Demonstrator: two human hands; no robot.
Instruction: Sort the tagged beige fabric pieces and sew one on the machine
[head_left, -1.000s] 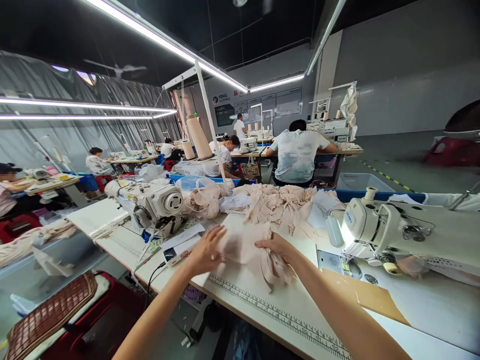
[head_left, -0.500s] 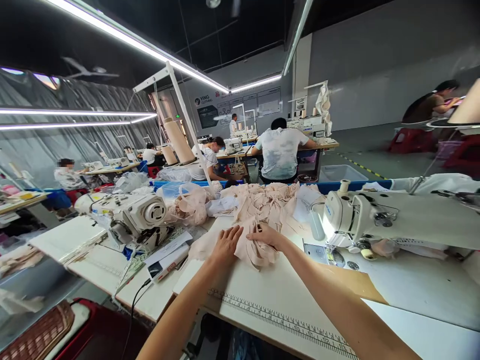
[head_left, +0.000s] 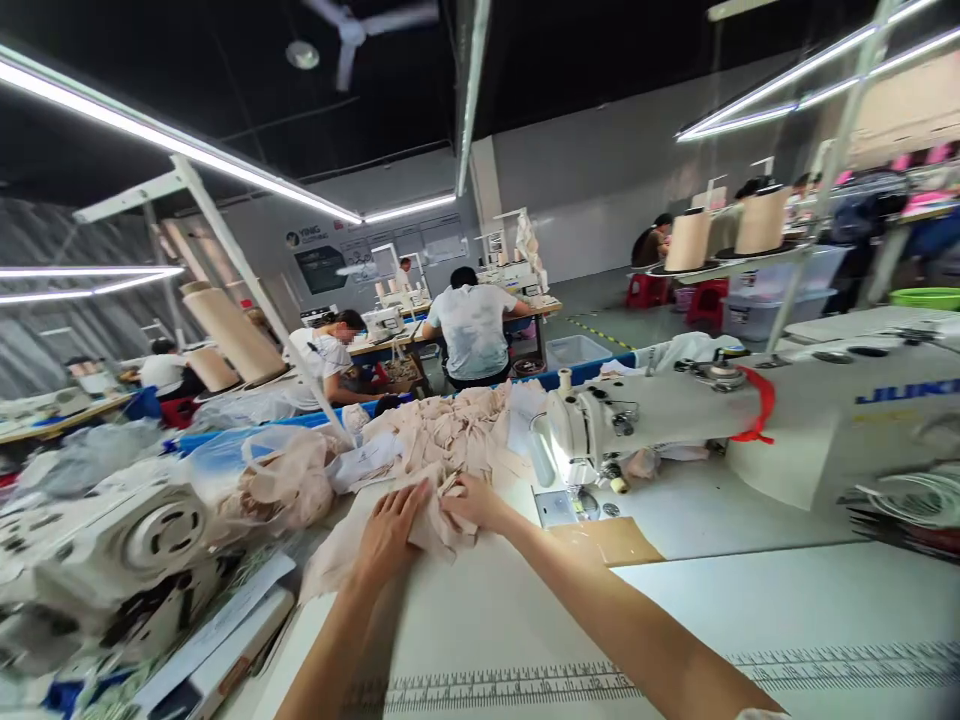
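Observation:
My left hand [head_left: 394,525] lies palm down on pale pink-beige fabric, its fingers stretched out. Just to its right, my right hand [head_left: 474,502] has its fingers closed on a crumpled beige fabric piece [head_left: 433,530]. A flatter part of the beige cloth [head_left: 330,550] spreads out left of my left hand. Directly beyond both hands rises a heap of bunched beige fabric pieces [head_left: 461,425]. Some of my right fingertips are hidden in the folds.
A white sewing machine [head_left: 675,400] stands at the right, with brown card [head_left: 607,541] before it. Another machine [head_left: 150,540] is at the left, near a plastic bag of fabric [head_left: 277,480]. A printed ruler [head_left: 510,688] runs along the table's front. Co-workers sit beyond.
The view has swung to the right, so more of the right machine shows. Both hands remain at the fabric, with the fingers of my right hand still closed on it.

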